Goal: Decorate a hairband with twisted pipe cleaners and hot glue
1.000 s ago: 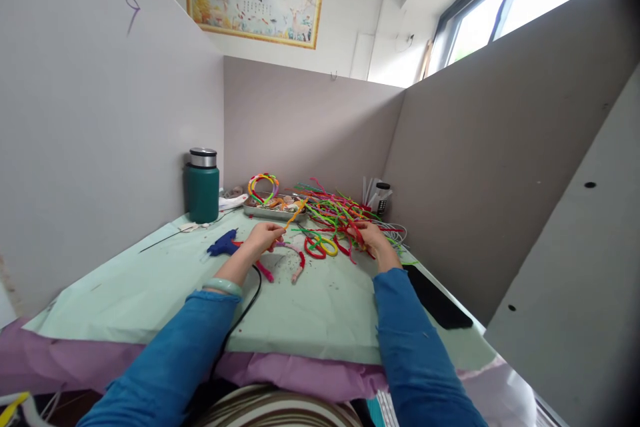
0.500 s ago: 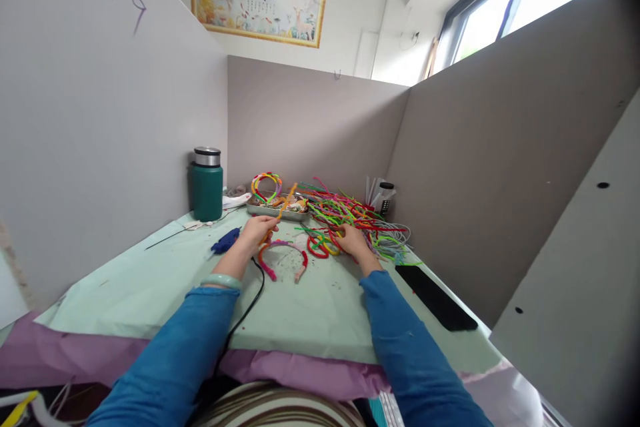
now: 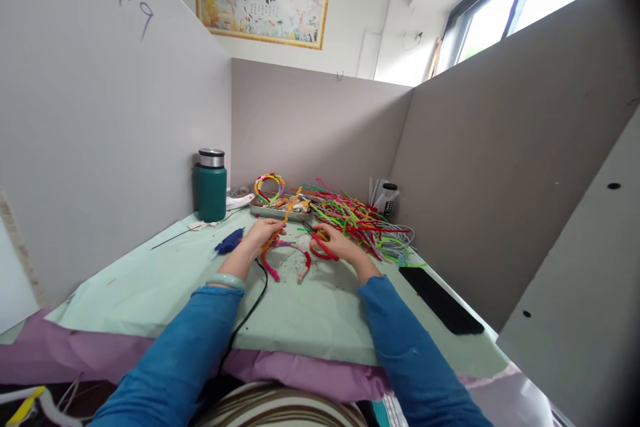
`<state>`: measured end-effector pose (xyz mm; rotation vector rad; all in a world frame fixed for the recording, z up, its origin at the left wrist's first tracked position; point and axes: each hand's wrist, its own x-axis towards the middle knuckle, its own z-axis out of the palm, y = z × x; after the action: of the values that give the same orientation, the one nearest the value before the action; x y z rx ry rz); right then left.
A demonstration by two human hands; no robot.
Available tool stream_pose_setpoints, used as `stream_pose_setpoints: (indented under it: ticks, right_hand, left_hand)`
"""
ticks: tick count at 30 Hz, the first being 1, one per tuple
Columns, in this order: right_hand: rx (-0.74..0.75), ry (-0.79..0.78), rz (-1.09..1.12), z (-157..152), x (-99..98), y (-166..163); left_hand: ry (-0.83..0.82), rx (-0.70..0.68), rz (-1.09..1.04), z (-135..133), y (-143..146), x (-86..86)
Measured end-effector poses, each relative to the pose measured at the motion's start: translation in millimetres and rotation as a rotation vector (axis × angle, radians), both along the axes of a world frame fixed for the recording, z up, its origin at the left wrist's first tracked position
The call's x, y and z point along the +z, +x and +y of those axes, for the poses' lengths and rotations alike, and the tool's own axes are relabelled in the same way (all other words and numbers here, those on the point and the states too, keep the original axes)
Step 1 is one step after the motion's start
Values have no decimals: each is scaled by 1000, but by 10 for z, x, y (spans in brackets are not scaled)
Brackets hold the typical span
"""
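My left hand (image 3: pixel 265 233) is closed in a pinch on an orange pipe cleaner (image 3: pixel 293 203), which stands up from the fingers. Close to the green cloth, my right hand (image 3: pixel 336 242) grips scissors with red loop handles (image 3: pixel 325 248); their dark blades point away to the left. Between my hands lies a headband (image 3: pixel 306 259) wrapped in pink, purple and red, its ends toward me. Left of my left hand rests a blue glue gun (image 3: pixel 231 241), its black cord running toward me. A heap of coloured pipe cleaners (image 3: pixel 360 217) spreads behind my right hand.
At the back stands a metal tray (image 3: pixel 263 211) of small pieces with colourful wrapped hoops (image 3: pixel 270 188) on it. A green bottle (image 3: pixel 211 187) is at the left partition. A black phone-like slab (image 3: pixel 441 300) lies on the right, and a clear container (image 3: pixel 387 199) stands behind the heap.
My right hand has moved left and lifted the red-handled scissors from beside the heap. My left hand still pinches the orange pipe cleaner. The view has shifted slightly.
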<state>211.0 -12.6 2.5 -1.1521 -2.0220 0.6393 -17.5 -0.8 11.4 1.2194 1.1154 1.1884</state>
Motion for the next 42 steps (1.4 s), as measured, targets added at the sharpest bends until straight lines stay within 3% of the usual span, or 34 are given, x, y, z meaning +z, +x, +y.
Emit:
stream_pose_setpoints:
  ticks: [7, 17, 27, 42]
  right_hand:
    - [5, 147, -150, -5, -72, -227]
    - [5, 154, -143, -69, -90, -306]
    - [-64, 277, -230, -108, -108, -358]
    - [-87, 238, -210, -49, -136, -382]
  left_hand:
    - [45, -112, 51, -10, 23, -34]
    - [107, -190, 47, 141, 25, -169]
    - [169, -141, 153, 134, 91, -189]
    - [186, -121, 172, 146, 112, -193]
